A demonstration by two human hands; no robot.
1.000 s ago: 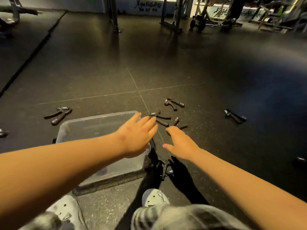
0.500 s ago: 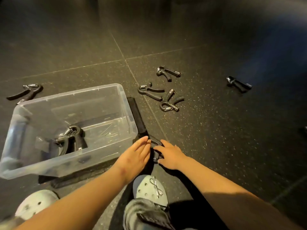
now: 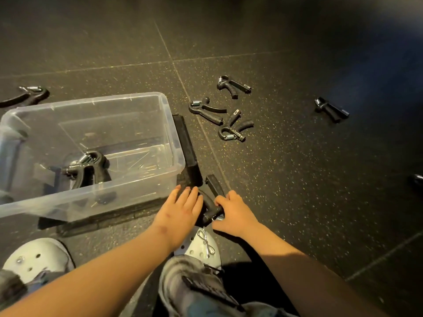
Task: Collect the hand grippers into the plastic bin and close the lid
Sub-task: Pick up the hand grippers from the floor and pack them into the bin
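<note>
Where your hands meet just beyond a white perforated clog (image 3: 194, 248), the nearest hand gripper (image 3: 211, 197) lies on the floor (image 3: 286, 179): black and V-shaped, with rubbery handles and a bright coil spring at its joint. Your right hand (image 3: 233, 213) curls its fingers over one handle and grips it, thumb by the spring. Your left hand (image 3: 183, 209) lies with fingers straight and together, the tips against the other handle near the bin's corner. The plastic bin (image 3: 170, 126) is clear, rectangular and round-cornered, sitting lidless on a flat black slab (image 3: 187, 147) that juts out along its right side. One boxed gripper (image 3: 89, 165) lies inside. On the speckled rubber floor beyond, three clustered grippers (image 3: 206, 110) lie close together, a lone gripper (image 3: 332, 108) well apart to the right, and a far-left gripper (image 3: 25, 97) beyond the bin.
</note>
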